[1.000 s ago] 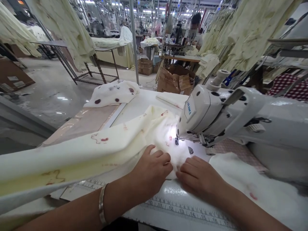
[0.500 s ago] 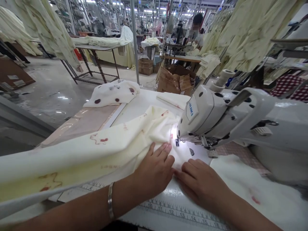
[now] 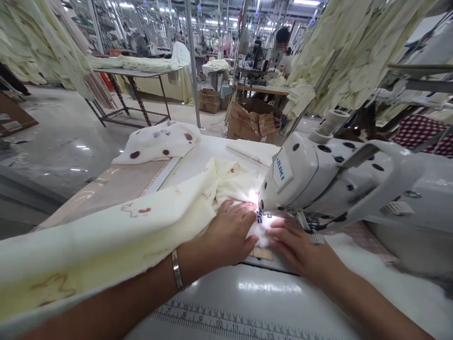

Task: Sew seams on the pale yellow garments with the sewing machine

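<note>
Since the left hand [image 3: 228,233] lies with its grip flattened and fingers spread, it probably keeps the printed cloth [image 3: 170,208] smooth beside the presser foot [image 3: 259,217]. The right hand [image 3: 300,245] has its grip half curled there; whether it pinches cannot be told. The cloth stretches toward the table's [image 3: 219,288] left edge.

Cream printed fabric [image 3: 170,208] — creased, trailing left.

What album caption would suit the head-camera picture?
Left fingers and right fingers rest on pale printed cloth at a lit JUKI sewing machine.
</note>
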{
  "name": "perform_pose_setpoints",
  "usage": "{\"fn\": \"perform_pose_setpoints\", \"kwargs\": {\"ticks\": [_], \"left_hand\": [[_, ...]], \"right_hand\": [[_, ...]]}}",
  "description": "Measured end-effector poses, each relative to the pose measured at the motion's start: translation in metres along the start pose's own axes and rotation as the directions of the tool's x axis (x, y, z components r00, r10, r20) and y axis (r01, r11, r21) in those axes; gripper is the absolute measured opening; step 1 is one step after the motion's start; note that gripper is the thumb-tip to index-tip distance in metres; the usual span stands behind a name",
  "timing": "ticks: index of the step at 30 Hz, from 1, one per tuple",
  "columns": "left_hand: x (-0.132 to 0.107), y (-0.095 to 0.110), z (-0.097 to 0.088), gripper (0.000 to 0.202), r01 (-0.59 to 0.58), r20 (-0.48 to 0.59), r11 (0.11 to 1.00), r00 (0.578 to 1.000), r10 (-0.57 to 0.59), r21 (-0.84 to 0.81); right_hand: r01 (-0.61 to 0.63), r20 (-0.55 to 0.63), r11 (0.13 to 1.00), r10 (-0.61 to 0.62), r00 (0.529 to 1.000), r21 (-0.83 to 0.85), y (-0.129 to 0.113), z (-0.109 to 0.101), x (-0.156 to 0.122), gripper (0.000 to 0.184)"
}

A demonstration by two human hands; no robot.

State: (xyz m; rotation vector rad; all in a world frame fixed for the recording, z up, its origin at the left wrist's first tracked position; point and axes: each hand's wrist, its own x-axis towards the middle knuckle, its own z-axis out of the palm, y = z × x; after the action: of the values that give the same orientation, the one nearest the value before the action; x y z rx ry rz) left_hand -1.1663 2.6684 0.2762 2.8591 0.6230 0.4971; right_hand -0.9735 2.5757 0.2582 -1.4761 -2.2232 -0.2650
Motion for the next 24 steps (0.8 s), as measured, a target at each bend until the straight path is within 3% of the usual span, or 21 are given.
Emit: {"fn": "perform_pose_setpoints", "kwargs": {"ticks": [3,5,10,14,19,24], "left_hand": [[0.002,0.0,0.003,0.028,0.028,-0.021,1.0,0.999,-0.028,0.0],[0.004,-0.001,0.005,0.027,0.038,-0.043,0.999,0.998,-0.038,0.007],[0.005,0.0,0.005,0.026,0.03,-0.036,0.999,0.999,-0.03,0.019],[0.0,0.002,0.002,0.026,0.007,-0.006,0.999,1.0,-0.007,0.034],[0.006,-0.005,-0.001,0.025,0.02,0.013,1.0,1.0,-0.02,0.015],[0.011,-0.008,-0.003,0.038,0.01,0.052,1.0,0.999,-0.01,-0.002]], "right_hand": [[-0.052,-0.132,0.973,0.022,0.991,-0.223,0.005,-0.006,-0.003,0.024],[-0.047,-0.128,0.962,0.012,0.992,-0.271,0.005,-0.012,-0.004,0.031],[0.091,-0.051,0.995,-0.089,0.995,0.031,-0.009,-0.018,-0.001,0.018],[0.124,-0.027,0.986,-0.122,0.992,0.109,-0.014,-0.007,0.002,0.019],[-0.033,0.168,0.982,0.002,0.986,0.184,-0.011,0.006,0.003,0.02],[-0.136,0.22,0.966,0.087,0.972,0.219,-0.013,0.004,0.005,0.015]]}}
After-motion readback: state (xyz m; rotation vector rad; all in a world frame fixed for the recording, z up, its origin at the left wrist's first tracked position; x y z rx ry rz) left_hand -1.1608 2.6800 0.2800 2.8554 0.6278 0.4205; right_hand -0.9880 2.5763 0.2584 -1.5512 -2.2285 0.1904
